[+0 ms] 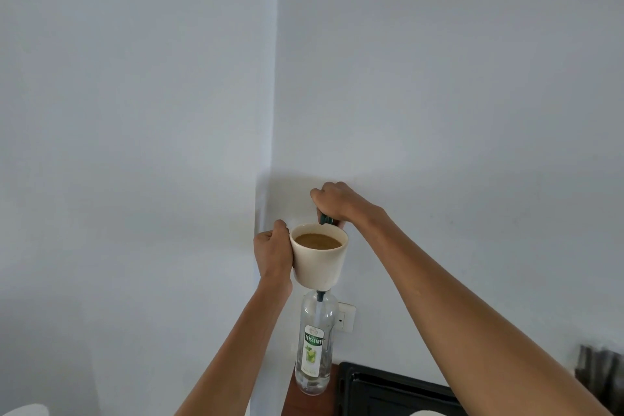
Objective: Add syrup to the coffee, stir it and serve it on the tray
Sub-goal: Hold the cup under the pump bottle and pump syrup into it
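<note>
Above the syrup bottle [313, 344] on the brown counter [305, 398], our left hand [271, 252] grips the cream mug [319, 255] of coffee [317, 241], while our right hand [332, 201] closes down on the dark green pump head [327, 219]; a black tray [388, 392] lies beside the bottle.

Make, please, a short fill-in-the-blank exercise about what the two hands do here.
1. The left hand holds the cup by its ____.
2. The right hand presses the green ____ of the syrup bottle.
3. The cup is held ____ the bottle.
4. The tray is ____ in colour.

Missing words: handle; pump; above; black
</note>
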Motion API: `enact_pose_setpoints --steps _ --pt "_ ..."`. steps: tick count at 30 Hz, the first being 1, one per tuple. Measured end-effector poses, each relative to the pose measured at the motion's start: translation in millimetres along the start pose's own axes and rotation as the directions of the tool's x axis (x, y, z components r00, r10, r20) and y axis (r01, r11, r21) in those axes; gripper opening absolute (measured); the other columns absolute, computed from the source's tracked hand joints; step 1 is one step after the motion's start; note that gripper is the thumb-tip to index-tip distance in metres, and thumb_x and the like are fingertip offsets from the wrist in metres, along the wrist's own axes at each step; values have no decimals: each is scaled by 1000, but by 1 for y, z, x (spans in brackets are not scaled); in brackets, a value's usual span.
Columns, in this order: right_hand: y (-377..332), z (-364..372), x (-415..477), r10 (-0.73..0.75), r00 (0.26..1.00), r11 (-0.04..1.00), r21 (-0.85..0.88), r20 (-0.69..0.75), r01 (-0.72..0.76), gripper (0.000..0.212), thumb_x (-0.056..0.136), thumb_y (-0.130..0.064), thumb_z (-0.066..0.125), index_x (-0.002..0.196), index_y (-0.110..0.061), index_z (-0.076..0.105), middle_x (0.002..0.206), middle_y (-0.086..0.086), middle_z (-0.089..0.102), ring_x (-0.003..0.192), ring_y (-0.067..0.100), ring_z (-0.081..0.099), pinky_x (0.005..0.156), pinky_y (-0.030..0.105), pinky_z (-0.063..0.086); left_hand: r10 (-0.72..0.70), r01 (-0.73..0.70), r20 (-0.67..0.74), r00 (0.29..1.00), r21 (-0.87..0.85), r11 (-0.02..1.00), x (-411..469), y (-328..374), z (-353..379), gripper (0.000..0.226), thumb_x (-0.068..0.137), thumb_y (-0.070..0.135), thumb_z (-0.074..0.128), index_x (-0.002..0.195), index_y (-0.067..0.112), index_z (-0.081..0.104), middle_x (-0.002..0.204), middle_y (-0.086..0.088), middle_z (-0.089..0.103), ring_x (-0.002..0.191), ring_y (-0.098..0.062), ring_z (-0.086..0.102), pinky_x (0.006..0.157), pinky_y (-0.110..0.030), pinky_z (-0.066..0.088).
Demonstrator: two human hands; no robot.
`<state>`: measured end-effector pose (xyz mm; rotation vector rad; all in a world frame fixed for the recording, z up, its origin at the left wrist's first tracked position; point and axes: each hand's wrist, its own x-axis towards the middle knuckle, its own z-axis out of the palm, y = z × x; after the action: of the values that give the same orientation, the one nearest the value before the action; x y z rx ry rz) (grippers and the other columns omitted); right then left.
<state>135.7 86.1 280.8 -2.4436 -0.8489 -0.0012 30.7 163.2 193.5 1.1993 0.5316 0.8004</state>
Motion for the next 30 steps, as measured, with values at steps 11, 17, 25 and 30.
enact_pose_setpoints --steps 11,17,25,30 --pt "-1 -12 7 79 981 996 29 176 -85 75 105 -44 20 85 -2 79 79 17 76 66 32 77 60 32 63 18 -18 -6 1000 19 1000 -3 -1 -6 42 90 14 47 52 17 30 48 1 30 47 -15 30 48 -27 26" --pt "1 -17 5 70 980 990 110 187 -92 92 102 -67 11 80 -10 81 60 6 76 60 28 77 53 30 60 27 -26 -19 999 31 999 -6 0 -6 41 90 16 47 53 17 29 50 0 30 49 -17 31 50 -29 26" --pt "4 -24 3 34 993 994 101 111 -45 84 104 -61 17 82 -10 81 84 11 78 56 25 76 53 30 61 22 -22 -23 999 1 1000 -6 7 0 41 91 16 47 54 16 30 49 1 30 49 -16 31 50 -28 27" --pt "12 -27 0 44 992 993 100 116 -56 76 105 -59 24 98 -4 76 76 14 78 52 23 75 50 27 59 25 -25 -28 999 -5 1000 -5 8 -2 42 90 15 47 53 17 28 50 0 28 48 -17 28 50 -29 25"
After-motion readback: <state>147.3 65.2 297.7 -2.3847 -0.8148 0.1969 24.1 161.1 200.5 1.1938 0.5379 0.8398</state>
